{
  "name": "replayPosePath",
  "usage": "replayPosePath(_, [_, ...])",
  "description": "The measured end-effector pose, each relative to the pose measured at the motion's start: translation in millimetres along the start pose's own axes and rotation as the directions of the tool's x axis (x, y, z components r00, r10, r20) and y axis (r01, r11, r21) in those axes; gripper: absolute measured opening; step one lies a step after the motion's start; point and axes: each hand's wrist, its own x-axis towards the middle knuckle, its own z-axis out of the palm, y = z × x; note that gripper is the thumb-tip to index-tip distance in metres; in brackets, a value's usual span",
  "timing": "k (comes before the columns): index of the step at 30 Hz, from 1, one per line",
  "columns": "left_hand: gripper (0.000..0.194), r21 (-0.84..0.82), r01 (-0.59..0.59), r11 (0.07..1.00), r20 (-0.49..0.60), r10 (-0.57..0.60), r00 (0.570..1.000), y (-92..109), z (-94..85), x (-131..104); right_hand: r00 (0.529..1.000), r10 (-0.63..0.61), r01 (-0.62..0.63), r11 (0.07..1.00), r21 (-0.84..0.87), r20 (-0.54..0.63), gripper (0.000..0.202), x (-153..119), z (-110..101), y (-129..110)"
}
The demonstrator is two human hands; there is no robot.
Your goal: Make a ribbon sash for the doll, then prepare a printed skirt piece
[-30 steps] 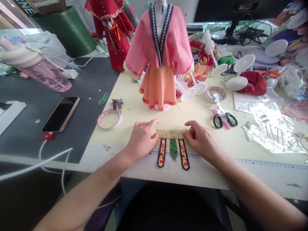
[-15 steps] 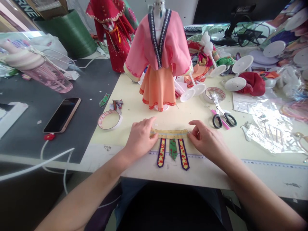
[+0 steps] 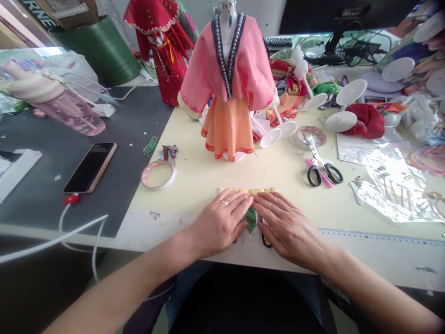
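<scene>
My left hand [image 3: 220, 222] and my right hand [image 3: 287, 225] lie flat, palms down, side by side with their fingertips meeting. Both press on a yellowish band [image 3: 246, 190], of which only the top edge shows. Between the hands a green pointed fabric piece [image 3: 250, 220] hangs from the band. A yellow strip with a dark blue border [image 3: 266, 239] is partly under my right hand; the other such strip is almost hidden by my left hand. Behind them stands a small mannequin in a pink top [image 3: 255, 60] and an orange skirt [image 3: 227, 127].
A tape roll [image 3: 143, 178] lies left of the mannequin, black-handled scissors [image 3: 314, 157] to the right. A phone [image 3: 91, 167] and pink bottle [image 3: 73, 111] are on the dark mat. Clear plastic [image 3: 392, 190], white stands and cloth pile up at the right.
Both hands have let go of the band's ends, come inward and flattened over the band and strips, covering most of them.
</scene>
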Motion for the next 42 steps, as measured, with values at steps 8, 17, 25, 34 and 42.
replayPosePath(8, [0.05,-0.016,0.024,1.0,0.044,-0.023,0.999,2.7,8.2,-3.5,0.998,0.03,-0.031,0.999,0.016,0.063,0.041,-2.1,3.3,-0.9])
replayPosePath(17, [0.052,-0.08,0.016,0.997,-0.028,-0.018,0.999,-0.3,2.9,-5.5,0.995,0.054,-0.055,0.998,-0.007,-0.08,0.044,-16.8,-4.9,15.3])
replayPosePath(25, [0.058,-0.065,0.014,0.998,0.07,-0.009,0.998,4.5,4.2,0.2,1.0,0.002,-0.002,0.998,-0.07,0.002,0.041,-14.1,5.0,8.7])
replayPosePath(34, [0.059,-0.192,0.049,0.98,-0.018,-0.053,0.998,-3.2,-2.4,-9.2,1.0,0.023,-0.023,1.0,0.006,-0.013,0.041,-14.9,-1.0,13.3])
replayPosePath(42, [0.058,-0.049,0.039,0.998,0.094,-0.034,0.995,-1.0,-1.2,-9.8,0.999,-0.019,0.02,1.0,-0.025,0.035,0.045,-8.6,5.4,5.6])
